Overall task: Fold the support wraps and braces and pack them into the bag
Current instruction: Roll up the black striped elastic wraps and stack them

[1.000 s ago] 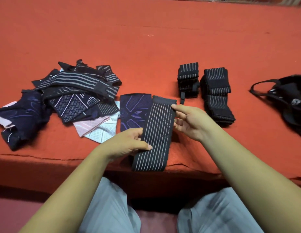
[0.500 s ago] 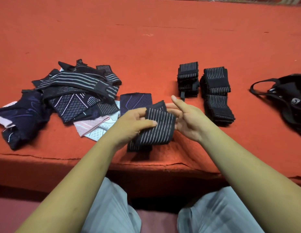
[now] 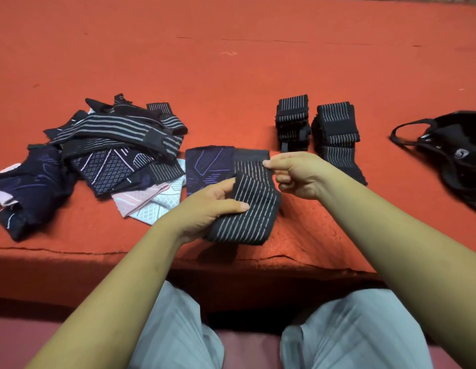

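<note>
Striped wrap [image 3: 251, 202], black with pale lines, sits in both our hands just above the near edge of the red table [image 3: 231, 62]. Our left hand [image 3: 209, 207] grips its lower part, thumb lying across the stripes and fingers tucked beneath. Our right hand [image 3: 295, 174] pinches the plain black top end between thumb and forefinger, so the wrap bends partway along. Just behind it, toward the left, a navy brace [image 3: 209, 163] with purple lines lies flat. Further toward the left edge spreads a loose heap of wraps and braces [image 3: 98, 155], dark ones over pink and white pieces. Behind our right hand stand two folded stacks [image 3: 335, 134] of striped wraps, side by side. At the right edge lies the black bag [image 3: 455, 155], its strap looped toward the stacks
</note>
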The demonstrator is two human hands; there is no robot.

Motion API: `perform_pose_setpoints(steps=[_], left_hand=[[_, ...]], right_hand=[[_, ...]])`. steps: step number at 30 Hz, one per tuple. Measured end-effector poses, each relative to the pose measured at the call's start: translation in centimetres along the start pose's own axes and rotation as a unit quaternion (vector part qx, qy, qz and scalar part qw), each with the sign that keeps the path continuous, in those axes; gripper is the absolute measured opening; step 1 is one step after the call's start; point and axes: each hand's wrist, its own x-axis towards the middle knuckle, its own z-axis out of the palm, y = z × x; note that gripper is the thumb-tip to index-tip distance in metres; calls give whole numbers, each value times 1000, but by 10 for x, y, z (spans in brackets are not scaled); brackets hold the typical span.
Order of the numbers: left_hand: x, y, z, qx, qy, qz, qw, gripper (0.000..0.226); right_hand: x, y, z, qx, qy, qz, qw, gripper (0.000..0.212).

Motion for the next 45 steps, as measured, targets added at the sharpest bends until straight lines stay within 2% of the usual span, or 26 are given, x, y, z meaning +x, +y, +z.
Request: perform_pose_setpoints(steps=[2, 6, 8, 11, 14, 15, 16, 18, 19, 21, 24, 25, 28, 31, 32, 36, 39, 43, 45], left_hand=[[-1, -2, 0, -5, -41, -34, 999, 39], [-2, -12, 7, 55, -72, -100, 991, 19], [0, -17, 11, 44, -63, -94, 993, 32], [3, -17, 12, -88, -57, -51, 993, 57], [4, -15, 16, -150, -63, -43, 986, 83], [5, -15, 15, -150, -48, -61, 986, 81], [7, -16, 14, -124, -27, -73, 989, 66], [9, -18, 13, -3, -17, -82, 997, 26], [10, -20, 14, 44, -22, -83, 995, 16], [12, -28, 14, 49, 6, -88, 995, 12], [14, -38, 14, -81, 24, -94, 992, 27], [15, -40, 14, -125, 27, -99, 987, 32], [19, -44, 13, -249, 31, -105, 962, 45], [23, -46, 16, -306, 42, -123, 943, 46], [24, -47, 16, -317, 52, -125, 939, 46], [35, -49, 15, -353, 111, -106, 923, 55], [40, -50, 15, -358, 172, -114, 910, 62], [44, -51, 13, -335, 241, -107, 904, 55], [44, -53, 12, -318, 248, -102, 909, 52]], right_hand=[[1, -10, 0, 66, 33, -11, 997, 20], [7, -24, 0, 191, 103, -49, 975, 11], [10, -28, 0, 231, 115, -77, 963, 10], [13, -31, -1, 278, 122, -114, 946, 12], [14, -33, -4, 310, 128, -135, 932, 12], [14, -33, -6, 311, 131, -137, 931, 12], [14, -33, -8, 312, 132, -138, 931, 12], [15, -32, -11, 314, 131, -136, 930, 12], [15, -31, -13, 311, 130, -135, 932, 13], [13, -29, -15, 295, 127, -138, 937, 24], [13, -25, -14, 264, 121, -150, 945, 57], [13, -23, -12, 257, 121, -156, 946, 62], [11, -24, -8, 242, 109, -189, 945, 52], [8, -27, -6, 186, 85, -251, 946, 13], [5, -26, -5, 165, 80, -270, 945, 6], [-10, -4, 6, 20, 88, -313, 945, 13], [-14, 31, 13, -113, 78, -338, 931, 13], [-14, 71, 17, -177, 49, -329, 926, 8], [-13, 86, 18, -227, 47, -351, 907, 10]])
